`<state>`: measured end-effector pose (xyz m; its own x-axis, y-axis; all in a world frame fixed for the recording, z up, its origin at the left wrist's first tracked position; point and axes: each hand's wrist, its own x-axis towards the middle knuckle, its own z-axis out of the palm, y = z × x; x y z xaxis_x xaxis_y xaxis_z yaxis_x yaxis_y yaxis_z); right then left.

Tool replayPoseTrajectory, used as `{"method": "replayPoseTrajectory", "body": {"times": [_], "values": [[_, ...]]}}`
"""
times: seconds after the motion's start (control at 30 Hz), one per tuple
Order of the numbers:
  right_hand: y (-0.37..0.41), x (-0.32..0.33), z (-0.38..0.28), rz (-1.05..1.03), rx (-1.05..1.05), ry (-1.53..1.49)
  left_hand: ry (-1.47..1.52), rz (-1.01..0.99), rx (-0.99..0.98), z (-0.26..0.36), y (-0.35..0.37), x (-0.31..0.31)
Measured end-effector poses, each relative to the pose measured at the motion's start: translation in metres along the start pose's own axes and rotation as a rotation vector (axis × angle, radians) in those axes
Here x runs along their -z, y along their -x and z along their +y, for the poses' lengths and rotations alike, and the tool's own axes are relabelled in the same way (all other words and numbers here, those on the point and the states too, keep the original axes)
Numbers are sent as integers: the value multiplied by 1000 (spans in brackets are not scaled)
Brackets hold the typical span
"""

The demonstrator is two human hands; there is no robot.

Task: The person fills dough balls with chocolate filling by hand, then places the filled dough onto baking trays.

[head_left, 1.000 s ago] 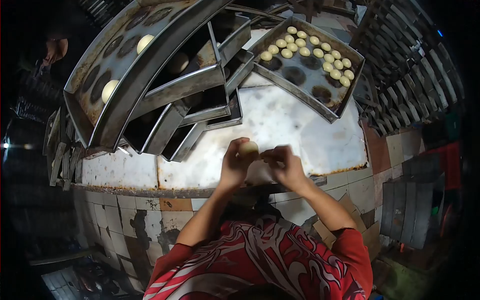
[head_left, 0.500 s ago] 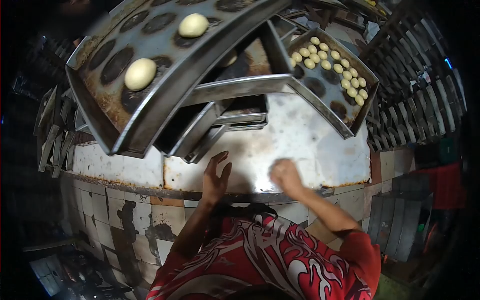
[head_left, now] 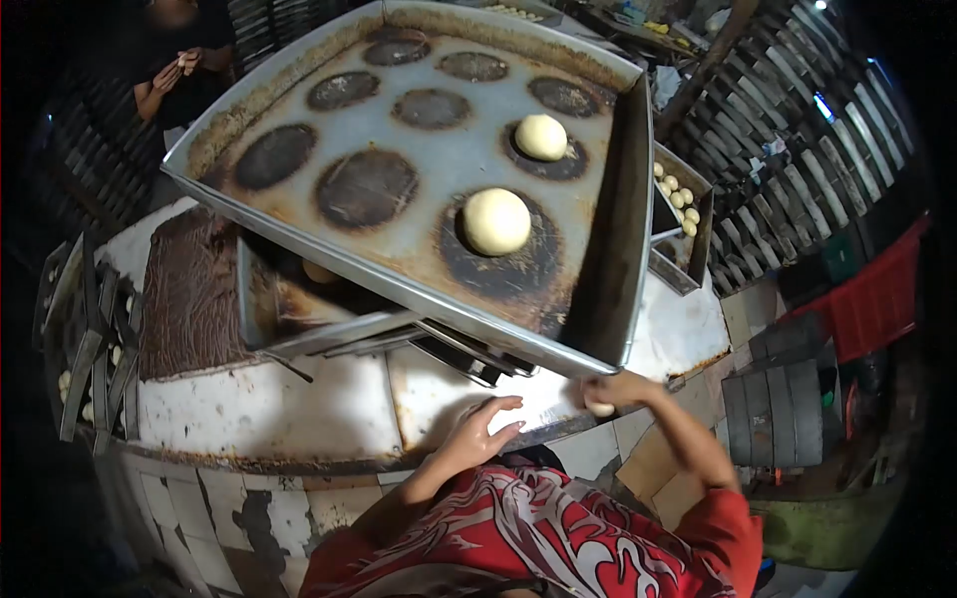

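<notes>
My right hand [head_left: 616, 389] is at the front right of the white worktop, its fingers closed over a pale dough ball [head_left: 599, 409] that shows beneath them. To its left, my left hand [head_left: 480, 431] hovers at the table's front edge, thumb and fingers apart, holding nothing. A large metal baking tray [head_left: 419, 289] rests above both hands on a stack of other trays. Two round dough balls lie in it: a nearer dough ball [head_left: 496, 221] and a farther dough ball [head_left: 541, 137], each on a dark round stain.
Beneath the big tray sits a lower tray [head_left: 339, 334]. Several small dough balls fill part of another tray [head_left: 688, 274] at right. A brown coated sheet [head_left: 189, 309] lies on the worktop [head_left: 249, 429] at left. Another person's hands [head_left: 182, 65] hold something small at upper left.
The view has swung, bringing the upper tray to the middle and showing more of it. A dough ball now shows under my right hand. My left hand stays open.
</notes>
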<state>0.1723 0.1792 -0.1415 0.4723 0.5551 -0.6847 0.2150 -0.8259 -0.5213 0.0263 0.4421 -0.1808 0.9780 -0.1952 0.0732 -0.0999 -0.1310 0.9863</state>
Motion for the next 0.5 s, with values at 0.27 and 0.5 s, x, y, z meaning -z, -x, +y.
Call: {"method": "replayPoseTrajectory", "body": {"times": [0.27, 0.5], "values": [[157, 249, -219, 1350, 874, 87, 146, -13, 17, 12, 5, -11], [24, 325, -232, 1247, 312, 533, 155, 9, 7, 24, -23, -40]]}}
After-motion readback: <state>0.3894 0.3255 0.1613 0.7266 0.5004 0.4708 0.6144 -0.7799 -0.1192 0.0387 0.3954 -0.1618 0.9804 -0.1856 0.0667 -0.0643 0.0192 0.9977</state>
